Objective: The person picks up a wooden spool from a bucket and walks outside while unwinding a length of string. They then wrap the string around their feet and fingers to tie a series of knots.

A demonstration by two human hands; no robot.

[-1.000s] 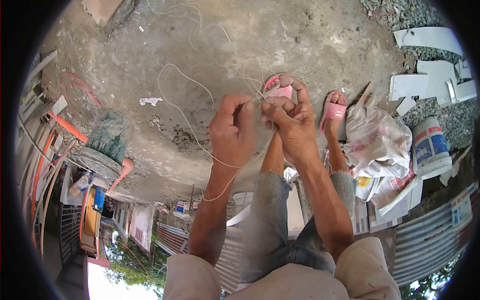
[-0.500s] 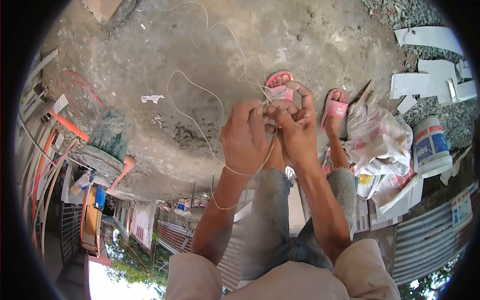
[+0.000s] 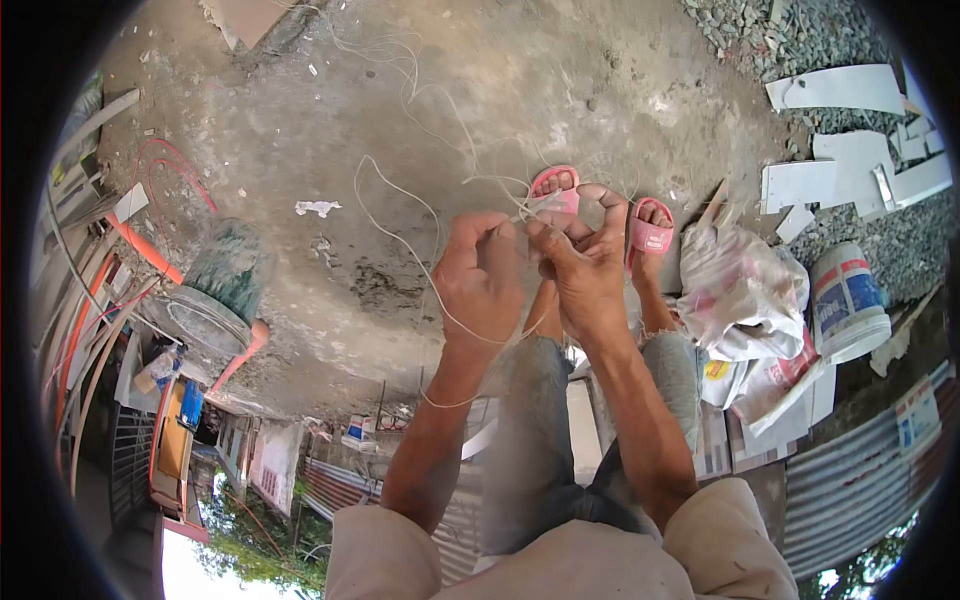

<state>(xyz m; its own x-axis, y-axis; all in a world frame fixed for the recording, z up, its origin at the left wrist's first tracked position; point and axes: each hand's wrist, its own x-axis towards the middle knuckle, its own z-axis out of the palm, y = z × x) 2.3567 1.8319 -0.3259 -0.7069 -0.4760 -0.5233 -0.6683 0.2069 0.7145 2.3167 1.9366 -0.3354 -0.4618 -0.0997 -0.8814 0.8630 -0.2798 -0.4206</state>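
Thumb and curled fingers of my right hand (image 3: 590, 285) are closed on a thin pale cord (image 3: 448, 405), where several strands gather just in front of the fingertips. Beside it my left hand (image 3: 480, 290) has come in closer than it was a second ago, its thumb and forefinger bent towards each other; the picture is soft there, so I can't tell whether they are nipping a strand or only near one. That move has brought both sets of fingertips to the gathered part, close together but, as far as I can see, not touching, so I'd judge the fine handling sits right in that narrow space. Slack has shifted along with my left hand too: one wide loop stands out to its left, and the cord crosses my left wrist and forearm, where I reckon it could snag if I pulled away quickly. Further out, more loose strands trail over the concrete floor (image 3: 560, 60), beyond the pink sandals (image 3: 652, 238) on my feet. With that much slack, I'd expect little tension to guide me, and any crossing strands could easily tangle.
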